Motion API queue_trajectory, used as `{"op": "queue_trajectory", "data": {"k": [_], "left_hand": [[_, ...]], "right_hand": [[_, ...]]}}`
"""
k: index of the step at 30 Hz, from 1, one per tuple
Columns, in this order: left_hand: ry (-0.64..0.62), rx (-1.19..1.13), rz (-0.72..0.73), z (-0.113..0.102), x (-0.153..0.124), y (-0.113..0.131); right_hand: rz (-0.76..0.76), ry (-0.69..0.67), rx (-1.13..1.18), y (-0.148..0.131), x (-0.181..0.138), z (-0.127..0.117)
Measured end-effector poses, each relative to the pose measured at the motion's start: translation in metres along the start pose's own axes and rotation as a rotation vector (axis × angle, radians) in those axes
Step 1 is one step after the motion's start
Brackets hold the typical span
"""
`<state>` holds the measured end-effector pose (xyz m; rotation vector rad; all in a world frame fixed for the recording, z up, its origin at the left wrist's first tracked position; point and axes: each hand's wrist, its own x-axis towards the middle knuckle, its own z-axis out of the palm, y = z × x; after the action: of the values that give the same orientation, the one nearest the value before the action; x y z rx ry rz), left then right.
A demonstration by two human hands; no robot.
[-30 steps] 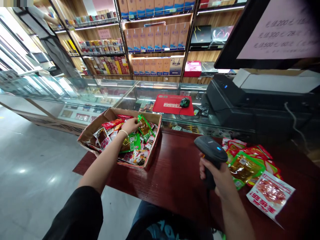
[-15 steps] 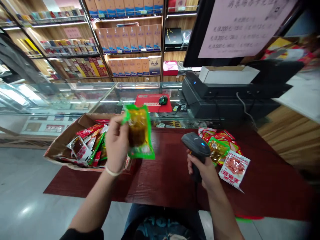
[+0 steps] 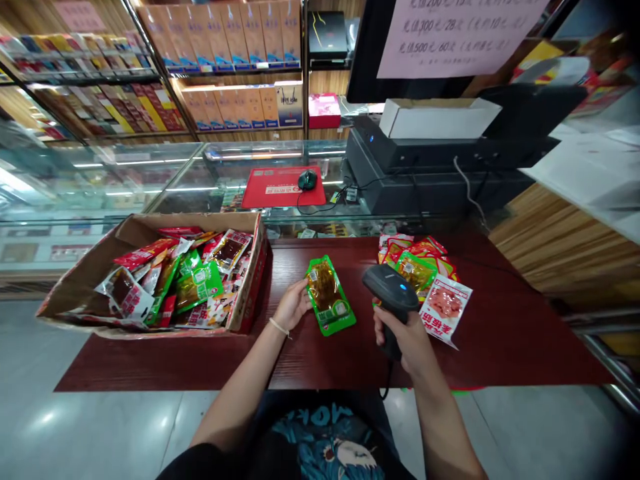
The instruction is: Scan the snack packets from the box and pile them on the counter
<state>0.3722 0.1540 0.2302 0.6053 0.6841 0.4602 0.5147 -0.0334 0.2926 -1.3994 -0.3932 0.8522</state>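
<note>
A green snack packet (image 3: pixel 327 293) with a clear window showing brown food is at the middle of the dark red table (image 3: pixel 310 363). My left hand (image 3: pixel 293 305) pinches it by its left edge. In my right hand (image 3: pixel 407 337) is a black barcode scanner (image 3: pixel 391 288) with a blue light on top, its head tilted toward the packet. Just behind the scanner lies a pile of red snack packets (image 3: pixel 425 248), with another green packet (image 3: pixel 417 270) and a white packet (image 3: pixel 447 307) on its near side.
An open cardboard box (image 3: pixel 250 293) full of mixed snack packets stands at the left. Behind the table are a glass counter (image 3: pixel 220 160), a red mouse pad (image 3: pixel 260 187), a black mouse (image 3: pixel 307 179) and a black cash-register base (image 3: pixel 380 173). The scanner's cable (image 3: pixel 387 380) hangs over the front edge.
My left hand has moved right and down from near the box, bringing the green packet to the table beside the scanner. My right hand still grips the scanner. The view has tilted down.
</note>
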Motion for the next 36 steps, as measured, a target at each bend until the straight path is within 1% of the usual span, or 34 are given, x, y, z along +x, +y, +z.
{"op": "queue_trajectory", "data": {"k": [3, 5, 7, 9, 14, 19, 21, 24, 28, 32, 36], "left_hand": [[0.053, -0.082, 0.002, 0.001, 0.007, -0.002], [0.129, -0.118, 0.035, 0.004, 0.01, -0.002], [0.178, -0.128, 0.082, 0.007, 0.013, -0.003], [0.188, -0.118, 0.11, 0.008, 0.014, -0.004], [0.199, -0.134, 0.108, 0.007, 0.017, -0.007], [0.182, -0.142, 0.163, 0.005, 0.019, -0.012], [0.164, -0.159, 0.138, 0.003, 0.019, -0.012], [0.104, -0.227, 0.075, 0.0, 0.017, -0.009], [0.031, -0.305, 0.027, -0.004, 0.015, -0.004], [-0.01, -0.327, 0.016, -0.009, 0.014, -0.003], [-0.061, -0.301, 0.018, -0.011, 0.013, -0.003]], "right_hand": [[-0.004, -0.02, -0.042, 0.006, 0.001, 0.0], [-0.006, -0.03, -0.067, 0.009, 0.002, 0.0], [-0.006, -0.034, -0.085, 0.01, 0.002, 0.001], [-0.003, -0.039, -0.1, 0.011, 0.002, 0.002], [0.01, -0.07, -0.166, 0.012, 0.001, 0.007], [-0.001, -0.107, -0.292, 0.018, -0.004, 0.016], [-0.007, -0.132, -0.335, 0.021, -0.006, 0.019], [-0.003, -0.178, -0.394, 0.024, -0.007, 0.021], [-0.015, -0.212, -0.452, 0.027, -0.005, 0.022], [-0.021, -0.226, -0.47, 0.028, -0.003, 0.025], [-0.012, -0.213, -0.489, 0.027, -0.002, 0.029]]}}
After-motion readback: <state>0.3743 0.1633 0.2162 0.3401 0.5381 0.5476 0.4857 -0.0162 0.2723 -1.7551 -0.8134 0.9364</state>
